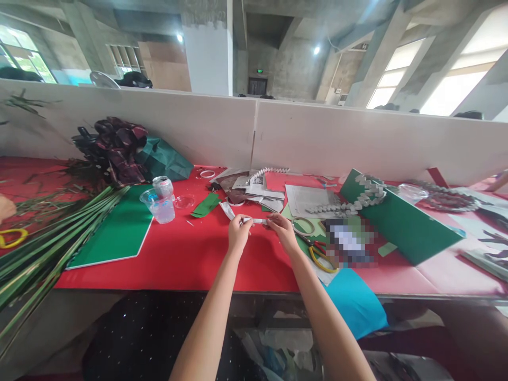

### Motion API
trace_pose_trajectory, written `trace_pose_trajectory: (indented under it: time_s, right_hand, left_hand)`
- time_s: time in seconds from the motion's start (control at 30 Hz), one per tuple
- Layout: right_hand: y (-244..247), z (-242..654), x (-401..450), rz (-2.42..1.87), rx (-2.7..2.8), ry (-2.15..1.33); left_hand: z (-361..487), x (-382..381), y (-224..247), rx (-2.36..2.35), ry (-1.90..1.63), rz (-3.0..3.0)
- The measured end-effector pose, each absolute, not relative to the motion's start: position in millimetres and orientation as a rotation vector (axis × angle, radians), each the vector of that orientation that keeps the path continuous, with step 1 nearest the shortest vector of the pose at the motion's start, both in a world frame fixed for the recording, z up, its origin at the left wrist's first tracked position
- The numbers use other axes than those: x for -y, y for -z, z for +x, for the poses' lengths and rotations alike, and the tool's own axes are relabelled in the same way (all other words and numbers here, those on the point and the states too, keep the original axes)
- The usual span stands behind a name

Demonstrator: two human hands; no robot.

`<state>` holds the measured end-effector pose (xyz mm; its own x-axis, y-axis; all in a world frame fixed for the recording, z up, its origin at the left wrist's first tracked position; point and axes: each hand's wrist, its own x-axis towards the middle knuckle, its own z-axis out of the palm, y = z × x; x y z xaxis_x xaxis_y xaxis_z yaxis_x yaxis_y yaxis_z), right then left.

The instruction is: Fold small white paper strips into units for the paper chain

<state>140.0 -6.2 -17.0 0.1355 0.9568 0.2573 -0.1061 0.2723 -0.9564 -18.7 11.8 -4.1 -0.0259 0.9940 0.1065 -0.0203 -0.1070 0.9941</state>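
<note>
Behind the red table (178,267), a white partition (337,137) fronts concrete walls (291,66) and bright windows (440,95).

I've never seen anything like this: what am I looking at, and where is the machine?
There's no machine here, just a person's two bare hands. The single picture comes from a camera worn on the head, looking forward and down. The left hand and right hand pinch a narrow white strip between them. They work above a red-covered table. On its left lie long green leaves and a flat green board, with a clear plastic cup beside it. On the right are a yellow-handled tool and a grey zigzag chain.
</note>
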Motion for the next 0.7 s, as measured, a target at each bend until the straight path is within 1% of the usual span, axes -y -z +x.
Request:
trace_pose_trajectory:
  time_s: [0.13, 0.2, 0.37, 0.53, 0.7]
  right_hand:
    - [18.3, 141.6, 5.9, -1.048, 1.159, -0.865]
    - [20.0, 142.2, 4.8, -1.061, 1.198, -0.846]
    - [25.1, 142.6, 0.9, -1.029, 1.336, -0.861]
    - [24.1, 140.8, 3.4, -0.943, 1.429, -0.919]
    - [18.5, 137.2, 7.7, -0.931, 1.398, -0.961]
  left_hand:
    - [-26.6, -12.0, 5.4, -1.145, -0.948, 1.376]
    - [-28.8, -10.1, 5.6, -1.075, -0.841, 1.446]
    - [-28.4, -6.5, 6.7, -0.952, -0.809, 1.573]
    - [-22.7, -11.4, 11.5, -1.007, -0.827, 1.427]
    - [-18.6, -13.6, 12.7, -0.939, -0.817, 1.24]
